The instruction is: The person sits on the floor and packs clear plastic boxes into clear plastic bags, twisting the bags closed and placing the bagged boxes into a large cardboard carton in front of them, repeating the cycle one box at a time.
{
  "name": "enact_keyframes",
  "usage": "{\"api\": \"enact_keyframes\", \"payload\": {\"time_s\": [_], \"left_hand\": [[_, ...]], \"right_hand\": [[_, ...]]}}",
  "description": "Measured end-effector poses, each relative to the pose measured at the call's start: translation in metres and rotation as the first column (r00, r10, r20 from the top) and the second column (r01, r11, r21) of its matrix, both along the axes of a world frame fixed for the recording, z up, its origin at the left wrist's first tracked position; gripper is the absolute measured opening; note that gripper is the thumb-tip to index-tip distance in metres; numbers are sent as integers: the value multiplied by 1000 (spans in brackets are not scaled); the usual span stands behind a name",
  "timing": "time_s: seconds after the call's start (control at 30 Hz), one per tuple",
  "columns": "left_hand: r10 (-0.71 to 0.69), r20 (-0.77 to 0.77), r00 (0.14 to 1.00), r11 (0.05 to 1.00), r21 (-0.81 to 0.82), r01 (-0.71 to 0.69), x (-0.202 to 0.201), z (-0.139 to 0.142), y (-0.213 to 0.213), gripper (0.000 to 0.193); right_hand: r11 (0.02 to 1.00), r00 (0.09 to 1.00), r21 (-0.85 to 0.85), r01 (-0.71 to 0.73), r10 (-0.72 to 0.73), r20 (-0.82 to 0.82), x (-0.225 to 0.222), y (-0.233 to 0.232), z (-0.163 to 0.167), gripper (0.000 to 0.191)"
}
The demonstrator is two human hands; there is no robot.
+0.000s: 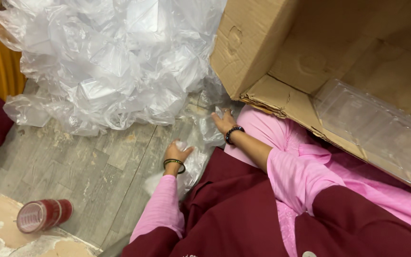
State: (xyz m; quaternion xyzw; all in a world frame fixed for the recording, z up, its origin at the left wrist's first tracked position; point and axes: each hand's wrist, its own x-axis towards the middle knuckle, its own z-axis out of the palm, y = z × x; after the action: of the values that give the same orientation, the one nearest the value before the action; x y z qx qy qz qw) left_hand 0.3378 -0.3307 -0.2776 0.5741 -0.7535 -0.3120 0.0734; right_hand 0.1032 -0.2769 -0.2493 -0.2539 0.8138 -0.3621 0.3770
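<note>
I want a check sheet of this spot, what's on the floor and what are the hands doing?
Surface: grey wood-look floor, scuffed, with a worn pale patch at the lower left.
Job's things: a clear plastic bag lying on the floor between both hands.
Clutter: a big heap of clear bags; a red tape roll on its side.
Hands: left hand grips the bag; right hand rests on its far edge.
Cables: nothing seen.
Surroundings: an open cardboard box on the right with clear plastic trays inside; yellow and maroon cloth at the left edge.
</note>
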Motion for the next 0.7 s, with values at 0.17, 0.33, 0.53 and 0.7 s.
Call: {"api": "enact_keyframes", "payload": {"time_s": [0.17,0.33,0.53,0.7], "left_hand": [[103,-39,994,984,149,-96,9,-21,4,58],[294,-73,953,870,434,-235,-17,-34,3,81],[430,-358,829,684,728,-40,-34,-31,-12,75],[553,-377,743,622,780,-67,10,18,-44,73]], "right_hand": [[967,1000,255,-18,17,7,-1,-20,9,98],[901,993,419,-110,79,90,-5,-36,-16,95],[924,920,99,-370,349,181,-4,-27,-28,67],[903,850,-378,-203,354,389,-7,-3,-15,56]]}}
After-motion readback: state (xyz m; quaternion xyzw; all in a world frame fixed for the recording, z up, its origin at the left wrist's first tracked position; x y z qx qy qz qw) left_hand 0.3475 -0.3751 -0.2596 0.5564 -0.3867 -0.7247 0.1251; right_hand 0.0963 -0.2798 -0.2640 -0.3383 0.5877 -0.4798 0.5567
